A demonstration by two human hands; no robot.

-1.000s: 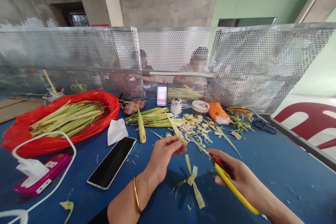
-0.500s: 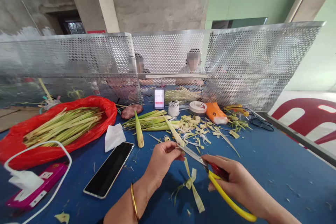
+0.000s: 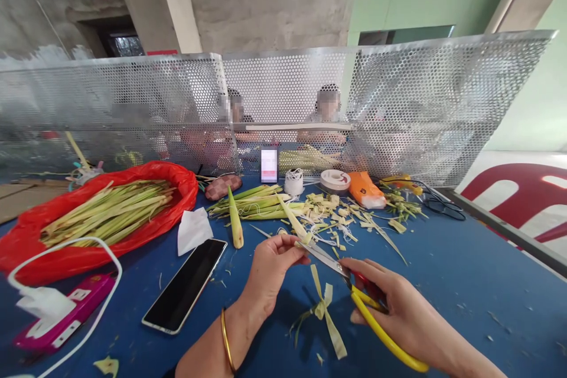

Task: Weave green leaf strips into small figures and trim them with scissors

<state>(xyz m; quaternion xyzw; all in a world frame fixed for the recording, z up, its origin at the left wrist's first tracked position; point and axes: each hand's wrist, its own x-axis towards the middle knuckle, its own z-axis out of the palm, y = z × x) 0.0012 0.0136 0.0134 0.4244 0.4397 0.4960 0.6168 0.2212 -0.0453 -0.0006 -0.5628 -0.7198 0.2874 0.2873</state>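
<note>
My left hand [image 3: 277, 263] pinches a small pale-green piece of leaf [image 3: 305, 240] between thumb and fingers; much of the piece is hidden by them. My right hand [image 3: 390, 301] is wrapped around scissors [image 3: 376, 331] with yellow and red handles. The blades point left and lie against the leaf piece at my left fingertips. Below the blades, a knotted leaf-strip figure [image 3: 322, 309] rests on the blue table. Just beyond my left hand lies a pale leaf blade [image 3: 292, 218], pointed at its far end.
At the left are a red bag [image 3: 183, 189] of long leaves, a black phone [image 3: 186, 283] and a purple power strip [image 3: 84, 307]. Leaf scraps [image 3: 323, 207], white thread [image 3: 293, 182], tape [image 3: 335, 181] and an orange packet [image 3: 367, 190] lie ahead. Behind a perforated screen [image 3: 283, 82] people sit.
Both hands stay nearly in place, with the scissor blades still at the leaf piece. The leaf piece shows slightly more at my left fingertips. The view has shifted very slightly.
</note>
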